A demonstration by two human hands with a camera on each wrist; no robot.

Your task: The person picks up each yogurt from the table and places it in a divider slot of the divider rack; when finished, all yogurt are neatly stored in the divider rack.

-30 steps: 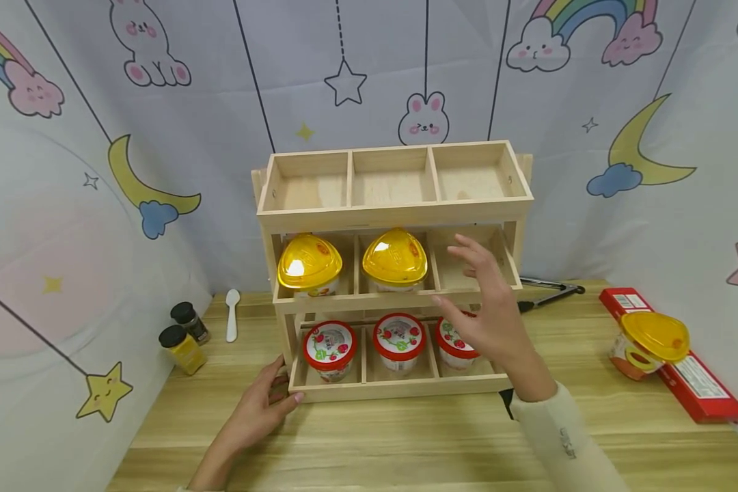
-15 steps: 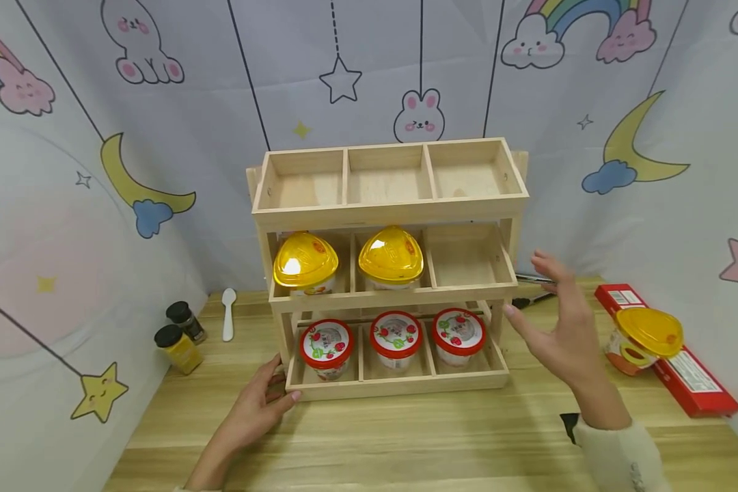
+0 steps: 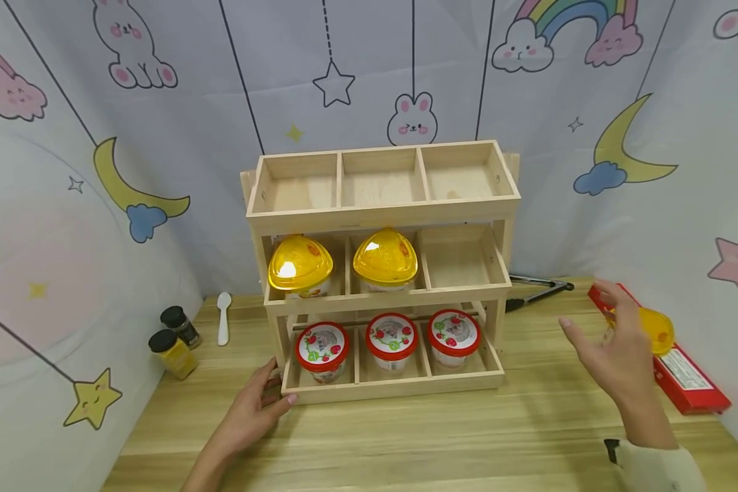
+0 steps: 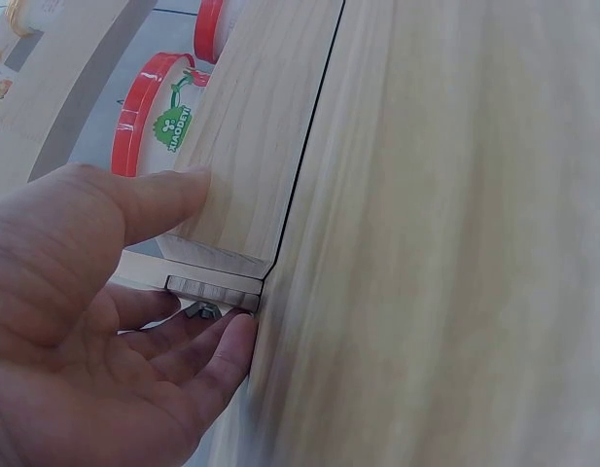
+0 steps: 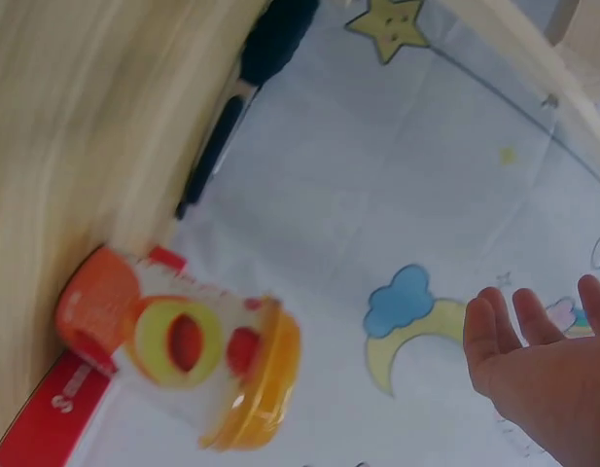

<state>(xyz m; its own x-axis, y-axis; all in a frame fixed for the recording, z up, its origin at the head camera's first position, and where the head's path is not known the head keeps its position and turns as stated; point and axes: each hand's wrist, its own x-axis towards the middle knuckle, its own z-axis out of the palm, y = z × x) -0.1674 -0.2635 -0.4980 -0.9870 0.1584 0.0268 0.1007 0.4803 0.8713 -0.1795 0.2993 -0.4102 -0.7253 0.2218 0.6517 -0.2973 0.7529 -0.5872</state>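
Note:
A three-tier wooden rack (image 3: 384, 214) stands at the middle of the table. My left hand (image 3: 246, 413) grips its lower left corner; in the left wrist view the thumb presses the front board (image 4: 246, 146) and the fingers curl behind the side. Three red-lidded tubs (image 3: 391, 337) fill the bottom tier. Two yellow-lidded cups (image 3: 300, 264) occupy the left and middle compartments of the tier above. To the right, my right hand (image 3: 621, 352), fingers spread and holding nothing, partly hides another yellow-lidded cup (image 3: 659, 333). The right wrist view shows this cup (image 5: 188, 341) with fruit pictures, apart from the hand.
Beside that cup lies a long red box (image 3: 691, 386). Black-handled tongs (image 3: 544, 292) rest behind the rack's right side. At left are a white spoon (image 3: 223, 319), a dark jar (image 3: 181, 326) and a yellow jar (image 3: 173, 355). A printed cloth (image 3: 369, 75) encloses the table.
My right hand has moved right, from in front of the rack's right side to the yellow-lidded cup by the red box. My left hand keeps its grip on the rack's corner.

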